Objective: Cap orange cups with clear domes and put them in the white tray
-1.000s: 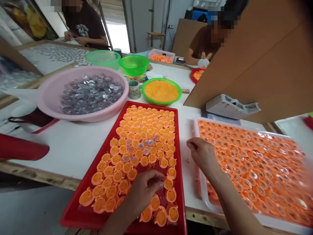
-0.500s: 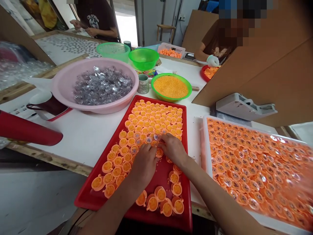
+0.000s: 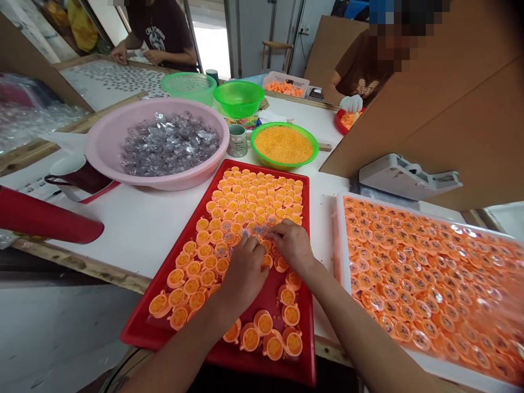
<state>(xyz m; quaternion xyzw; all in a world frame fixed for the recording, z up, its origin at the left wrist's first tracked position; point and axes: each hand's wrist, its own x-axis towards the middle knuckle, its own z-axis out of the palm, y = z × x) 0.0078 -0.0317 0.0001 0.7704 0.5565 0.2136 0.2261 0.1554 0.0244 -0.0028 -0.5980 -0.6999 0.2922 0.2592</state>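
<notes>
A red tray (image 3: 262,289) lies before me, filled with rows of small orange cups (image 3: 192,267) that hold yellow-orange contents. Over its middle, my left hand (image 3: 248,267) has its fingers curled together, and what they hold is hidden. Close on its right, my right hand (image 3: 291,244) pinches with thumb and forefinger just above the cups; I cannot make out what is between them. Shiny clear discs with greyish marks (image 3: 257,229) lie on several cups by my fingertips.
A pink basin (image 3: 98,136) of clear discs stands back left. Behind the tray are a mug (image 3: 237,142) and a green bowl of orange granules (image 3: 284,144). At right sit a white-rimmed tray (image 3: 340,245) of covered cups and a tape dispenser (image 3: 409,173). Two people work beyond.
Both my hands stay over the same cups, with small finger shifts. The view has moved slightly. Across the table, a co-worker's gloved hand has moved left over a red bowl.
</notes>
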